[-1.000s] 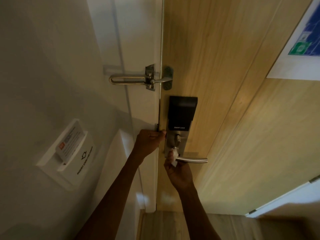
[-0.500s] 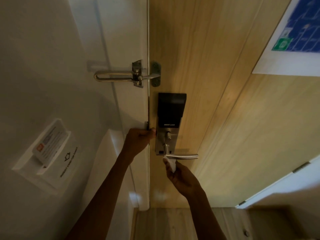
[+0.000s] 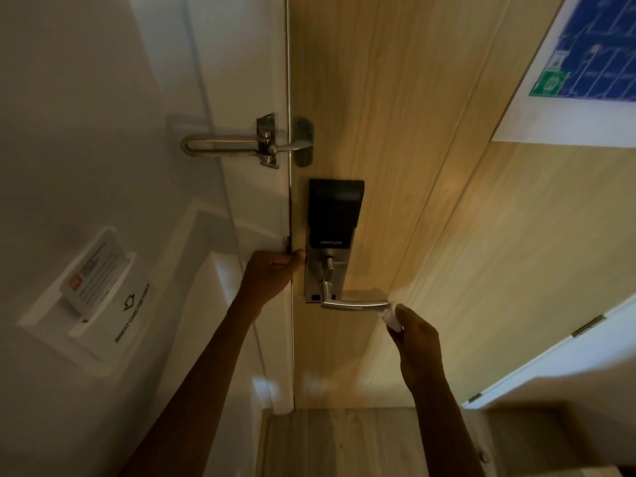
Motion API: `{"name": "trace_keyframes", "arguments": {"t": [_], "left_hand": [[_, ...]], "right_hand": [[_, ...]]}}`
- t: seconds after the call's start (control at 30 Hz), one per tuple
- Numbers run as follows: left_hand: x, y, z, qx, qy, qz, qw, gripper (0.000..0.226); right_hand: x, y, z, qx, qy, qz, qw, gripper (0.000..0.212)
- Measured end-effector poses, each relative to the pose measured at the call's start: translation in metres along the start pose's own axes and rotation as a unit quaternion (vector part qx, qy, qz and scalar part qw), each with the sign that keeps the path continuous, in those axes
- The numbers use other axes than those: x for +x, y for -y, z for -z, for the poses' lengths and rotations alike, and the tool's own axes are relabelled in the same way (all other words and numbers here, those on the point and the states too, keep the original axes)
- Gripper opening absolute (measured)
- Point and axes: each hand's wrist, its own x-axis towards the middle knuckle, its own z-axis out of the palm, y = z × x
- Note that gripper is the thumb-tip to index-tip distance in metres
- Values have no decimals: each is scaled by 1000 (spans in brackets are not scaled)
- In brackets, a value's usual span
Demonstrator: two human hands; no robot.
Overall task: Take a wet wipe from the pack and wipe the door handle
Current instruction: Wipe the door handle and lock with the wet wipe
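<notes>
Head view, and the right hand (image 3: 418,342) is out at the free tip of the door handle (image 3: 354,304), its fingers bunched around the wet wipe (image 3: 392,317). The white wad touches the very end of the lever. The lever's long axis runs level, from its pivot on the lock plate (image 3: 315,280) out to the right, so the whole bar lies to the left of those fingers. Any next pass, I'd say, has to travel leftward along the bar toward the pivot, with the wipe wrapped over it. The left hand (image 3: 272,273) is just beside the plate, fingers curled over the door edge (image 3: 290,201), bracing it. It holds no wipe, so the wiping falls to the right. No pack in sight from here.
</notes>
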Motion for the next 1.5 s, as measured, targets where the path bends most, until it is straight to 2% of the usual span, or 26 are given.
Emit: {"name": "trace_keyframes", "arguments": {"t": [0.07, 0.13, 0.2, 0.27, 0.37, 0.43, 0.57, 0.6, 0.67, 0.73, 0.87, 1.03, 1.17, 1.37, 1.43, 1.5], "left_hand": [[-1, -1, 0, -5, 0, 5, 1000, 26], [-2, -1, 0, -6, -1, 3, 1000, 28], [-3, -1, 0, 0, -2, -6, 1000, 29], [-4, -2, 0, -2, -2, -11, 1000, 30], [-5, -3, 0, -5, -1, -14, 1000, 30], [-5, -3, -1, -4, 0, -16, 1000, 28], [-7, -5, -1, -21, -2, -4, 1000, 29], [-6, -5, -1, -19, -2, -6, 1000, 31], [-6, -5, 0, -12, 2, -11, 1000, 34], [-6, -4, -1, 0, 3, -20, 1000, 34], [-8, -5, -3, 4, 0, -29, 1000, 31], [-6, -5, -2, -7, 4, -13, 1000, 33], [-7, -3, -3, -2, 2, -26, 1000, 27], [-7, 0, -4, -14, -1, -22, 1000, 25], [-7, -1, -4, -6, -1, -26, 1000, 31], [-7, 0, -5, -8, -5, -27, 1000, 28]], "right_hand": [[0, 0, -5, -160, -22, 120, 980, 24], [2, -2, -8, -317, -55, 220, 921, 21], [5, -1, -9, -385, -59, 314, 866, 18], [5, 3, -14, -419, -15, 400, 815, 14], [-1, 7, -40, -505, 81, 432, 743, 12], [-7, 0, -63, -535, 100, 425, 723, 11], [-19, -9, -84, -504, 77, 396, 764, 14], [-23, -10, -82, -501, 89, 402, 761, 14], [-24, -7, -69, -524, 120, 422, 730, 15], [-13, 4, -54, -552, 113, 415, 714, 15], [-3, 8, -62, -533, 87, 356, 763, 13], [-22, -14, -76, -525, 152, 378, 748, 13], [0, 1, -63, -503, 102, 345, 786, 15], [-10, -21, -93, -449, 71, 308, 836, 15], [-13, -13, -79, -460, 109, 329, 818, 13], [-9, 2, -66, -479, 168, 337, 793, 13]]}}
